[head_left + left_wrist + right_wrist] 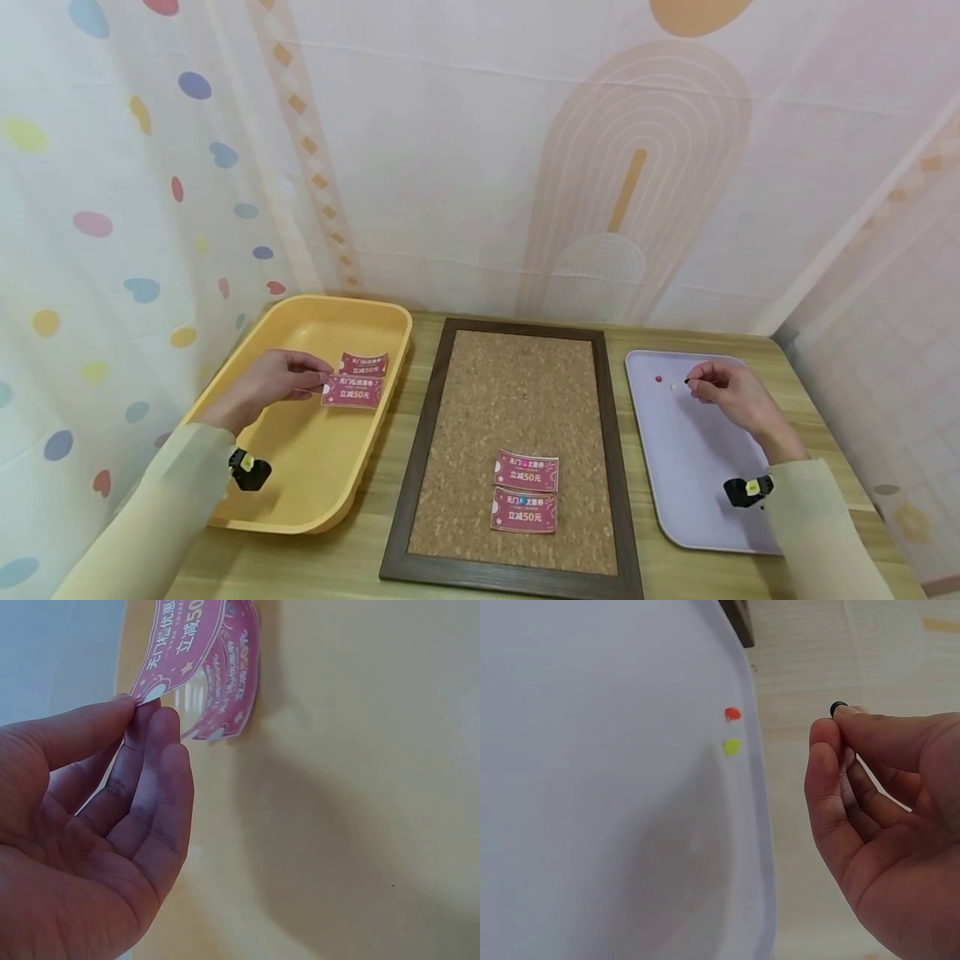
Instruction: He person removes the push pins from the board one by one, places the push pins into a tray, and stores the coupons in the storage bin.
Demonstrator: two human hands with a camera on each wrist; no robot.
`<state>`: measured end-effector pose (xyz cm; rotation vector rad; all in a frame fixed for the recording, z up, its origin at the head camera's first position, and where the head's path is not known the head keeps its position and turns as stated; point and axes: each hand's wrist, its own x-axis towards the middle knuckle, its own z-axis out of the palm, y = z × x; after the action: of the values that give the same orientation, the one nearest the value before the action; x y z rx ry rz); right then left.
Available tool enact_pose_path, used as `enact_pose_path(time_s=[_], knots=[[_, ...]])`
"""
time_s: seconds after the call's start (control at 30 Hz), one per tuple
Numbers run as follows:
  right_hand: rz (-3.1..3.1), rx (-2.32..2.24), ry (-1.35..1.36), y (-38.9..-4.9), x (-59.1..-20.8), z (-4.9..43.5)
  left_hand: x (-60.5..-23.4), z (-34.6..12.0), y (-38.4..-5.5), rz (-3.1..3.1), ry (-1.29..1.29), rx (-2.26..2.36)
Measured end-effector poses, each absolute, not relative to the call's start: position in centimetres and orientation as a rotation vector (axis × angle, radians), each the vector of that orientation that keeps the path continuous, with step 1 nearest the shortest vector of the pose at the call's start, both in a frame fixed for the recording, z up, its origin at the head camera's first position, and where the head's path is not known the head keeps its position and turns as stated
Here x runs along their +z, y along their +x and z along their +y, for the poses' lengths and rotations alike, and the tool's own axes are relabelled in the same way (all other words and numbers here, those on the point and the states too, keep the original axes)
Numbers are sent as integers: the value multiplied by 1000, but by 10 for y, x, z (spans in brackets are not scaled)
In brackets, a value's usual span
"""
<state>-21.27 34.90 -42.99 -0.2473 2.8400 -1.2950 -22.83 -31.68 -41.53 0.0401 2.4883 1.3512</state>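
My left hand (270,382) pinches the left end of a pink paper coupon (178,646) between thumb and fingertips, raised over the yellow tray (300,518). Behind it, a second pink coupon (367,363) shows in the tray, partly covered by the held one. Over the far end of the lilac tray (705,467), my right hand (733,397) holds a small black thumbtack (838,708) between thumb and forefinger. A red thumbtack (733,714) and a yellow one (731,746) lie in that tray, close to its far rim.
Between the trays lies a cork board (517,400) in a dark wooden frame. Two coupons sit on its lower part, the upper (527,477) bearing a pink tack and the lower (525,518) a blue one. A patterned curtain (450,167) hangs behind the wooden table (352,558).
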Motion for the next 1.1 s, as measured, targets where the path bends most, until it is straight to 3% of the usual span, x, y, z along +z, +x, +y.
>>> enact_pose_path(time_s=[1.1], knots=[[2746, -1163, -210, -221, -457, 360, -437, -325, -236, 2501, 31, 1208]])
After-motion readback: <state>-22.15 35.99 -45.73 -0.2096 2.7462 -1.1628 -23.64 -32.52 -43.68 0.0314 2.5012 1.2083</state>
